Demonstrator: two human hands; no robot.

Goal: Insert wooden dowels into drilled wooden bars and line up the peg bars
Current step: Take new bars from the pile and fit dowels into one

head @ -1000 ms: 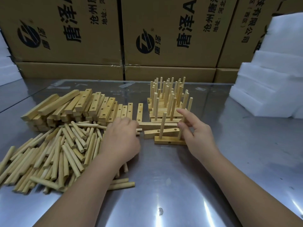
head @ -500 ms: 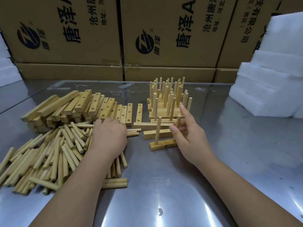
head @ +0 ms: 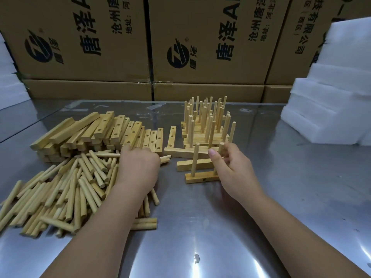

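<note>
My left hand (head: 138,167) on round pale dowels (head: 80,189), its grip hidden, right hand (head: 233,171) fingers (head: 213,156) pinching an upright peg (head: 220,147) in a square bar (head: 198,177), glossy steel worktop (head: 200,227)

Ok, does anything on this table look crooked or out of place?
Nothing looks damaged. Two loose bars lie crosswise in front of the finished stack, the nearer one skewed. One drilled bar sits apart from its row. Two dowels lie apart from the pile.
</note>
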